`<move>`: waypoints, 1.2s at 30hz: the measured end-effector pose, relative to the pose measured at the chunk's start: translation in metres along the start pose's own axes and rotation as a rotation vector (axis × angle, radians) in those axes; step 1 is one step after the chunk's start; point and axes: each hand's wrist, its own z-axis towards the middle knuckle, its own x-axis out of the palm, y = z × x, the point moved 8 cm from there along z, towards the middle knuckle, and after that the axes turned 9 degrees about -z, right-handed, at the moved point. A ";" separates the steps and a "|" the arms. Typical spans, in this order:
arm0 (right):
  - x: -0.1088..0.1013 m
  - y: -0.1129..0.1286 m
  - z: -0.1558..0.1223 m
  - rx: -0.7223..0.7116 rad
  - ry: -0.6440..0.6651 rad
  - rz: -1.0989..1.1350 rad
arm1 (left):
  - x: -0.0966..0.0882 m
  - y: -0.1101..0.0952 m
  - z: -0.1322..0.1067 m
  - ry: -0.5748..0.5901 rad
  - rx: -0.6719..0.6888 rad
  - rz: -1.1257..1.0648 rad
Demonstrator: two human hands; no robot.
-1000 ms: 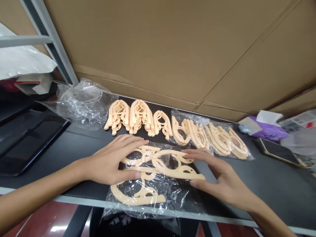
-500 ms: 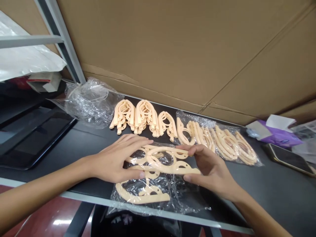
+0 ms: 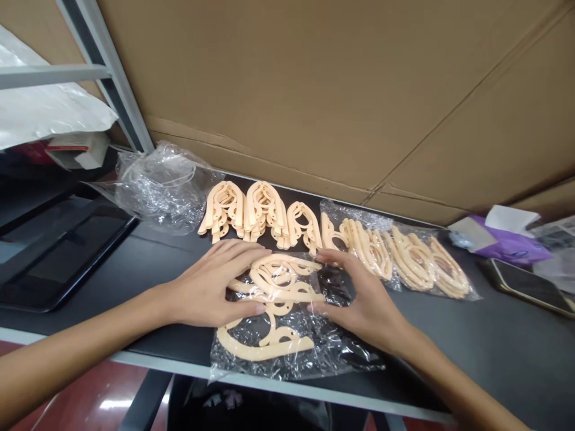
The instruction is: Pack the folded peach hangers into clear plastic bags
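Cream-coloured folding clothes hangers (image 3: 287, 294) lie partly stacked in and on a clear plastic bag (image 3: 345, 344) near the table's front edge. My left hand (image 3: 218, 286) spans their left side, thumb on the near side and fingers on the far side, gripping bag and hangers together. At the right ends of the upper hanger, my right hand (image 3: 359, 299) has its thumb against the near arm and its fingertips at the far arm. Another hanger (image 3: 265, 350) shows through the plastic on the near side. My left palm hides part of the stack.
Behind are piles of loose hangers (image 3: 265, 209) and, to their right, bagged hangers (image 3: 411, 260). Crumpled plastic (image 3: 157, 185) lies at the back left beside a black tray (image 3: 76, 257). A phone (image 3: 530, 287) and purple tissue pack (image 3: 512, 239) sit right. Cardboard (image 3: 332, 96) walls the back.
My right hand has moved left, and the upper hanger has slid left with it, further between my hands. My left hand stays nearly in place. The bag has shifted slightly.
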 end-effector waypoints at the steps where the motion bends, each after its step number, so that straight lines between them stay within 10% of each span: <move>1: -0.001 -0.005 -0.001 0.035 -0.004 -0.017 | 0.000 0.000 0.001 0.005 -0.001 -0.007; 29: 0.014 0.023 0.011 -0.071 -0.029 0.154 | -0.002 -0.014 -0.001 0.010 0.118 0.010; 36: -0.037 0.003 0.030 0.033 -0.170 0.220 | 0.002 -0.016 -0.001 0.036 0.129 0.083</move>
